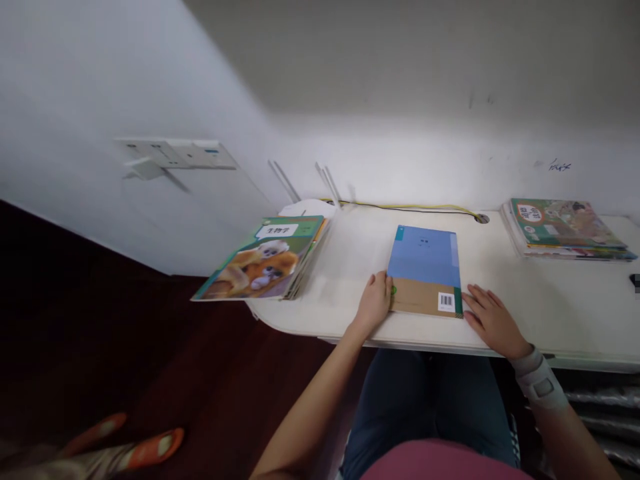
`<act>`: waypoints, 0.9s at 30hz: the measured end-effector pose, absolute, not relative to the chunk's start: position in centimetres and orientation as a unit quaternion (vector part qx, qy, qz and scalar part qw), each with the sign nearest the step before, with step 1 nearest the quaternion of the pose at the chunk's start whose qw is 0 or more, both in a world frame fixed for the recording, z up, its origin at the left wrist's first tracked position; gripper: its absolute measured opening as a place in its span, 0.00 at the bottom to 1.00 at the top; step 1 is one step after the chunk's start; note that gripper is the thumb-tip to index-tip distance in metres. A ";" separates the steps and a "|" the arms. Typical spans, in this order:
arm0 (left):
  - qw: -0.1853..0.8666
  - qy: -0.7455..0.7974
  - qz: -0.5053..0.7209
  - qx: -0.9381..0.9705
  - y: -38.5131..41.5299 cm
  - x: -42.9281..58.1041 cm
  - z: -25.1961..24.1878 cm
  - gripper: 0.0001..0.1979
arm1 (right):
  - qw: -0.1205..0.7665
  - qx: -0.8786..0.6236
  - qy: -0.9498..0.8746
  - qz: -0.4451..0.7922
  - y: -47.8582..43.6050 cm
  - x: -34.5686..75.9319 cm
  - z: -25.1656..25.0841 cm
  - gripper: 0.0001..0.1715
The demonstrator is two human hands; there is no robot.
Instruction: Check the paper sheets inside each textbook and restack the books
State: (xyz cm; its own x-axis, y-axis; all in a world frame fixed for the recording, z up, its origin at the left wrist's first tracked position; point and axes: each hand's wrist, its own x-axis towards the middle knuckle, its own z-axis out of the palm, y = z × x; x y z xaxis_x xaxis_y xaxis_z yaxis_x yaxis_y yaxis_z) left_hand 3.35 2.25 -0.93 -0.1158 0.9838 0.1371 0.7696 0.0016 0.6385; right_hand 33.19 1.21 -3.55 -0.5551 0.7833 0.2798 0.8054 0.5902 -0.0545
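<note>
A closed book (423, 257) with a blue and brown cover and a barcode lies flat on the white desk before me. At its lower left edge is my left hand (375, 302), its fingers bent together around the border; the tips are partly hidden. Along the lower right edge rests my right hand (493, 319), fingers stretched out and slightly apart, their tips touching the book's side. A grey band circles the right wrist.
To the left, a stack of books (265, 260) topped by a monkey cover overhangs the desk edge. Another book stack (565, 227) sits at the right. A white router (307, 208) with antennas and thin cables (415, 207) is by the wall. Someone's orange shoes (155, 449) show below left.
</note>
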 end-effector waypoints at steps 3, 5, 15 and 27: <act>0.143 0.686 0.298 0.648 2.1 3.1 -1.5 0.15 | 0.131 -0.453 -0.881 -0.041 1.2 33.2 -3.5 0.24; 0.107 0.694 0.289 0.650 2.1 2.3 -1.8 0.16 | 0.125 -0.455 -0.881 -0.043 1.1 33.1 -3.3 0.24; 0.118 0.786 0.245 0.555 1.2 -1.9 -0.9 0.18 | 0.116 -0.452 -0.883 -0.055 1.1 33.2 -3.4 0.24; 0.153 0.735 0.344 0.564 1.4 -2.3 -0.3 0.18 | 0.116 -0.459 -0.878 -0.077 1.0 32.6 -3.5 0.23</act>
State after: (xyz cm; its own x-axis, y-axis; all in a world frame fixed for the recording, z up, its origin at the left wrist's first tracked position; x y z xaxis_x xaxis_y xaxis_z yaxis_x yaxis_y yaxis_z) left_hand -2.34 1.40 -0.30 -0.3168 0.9343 0.1636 0.7242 0.1269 0.6778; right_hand 32.56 0.98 -3.53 -0.5524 0.7872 0.2742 0.8228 0.5676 0.0283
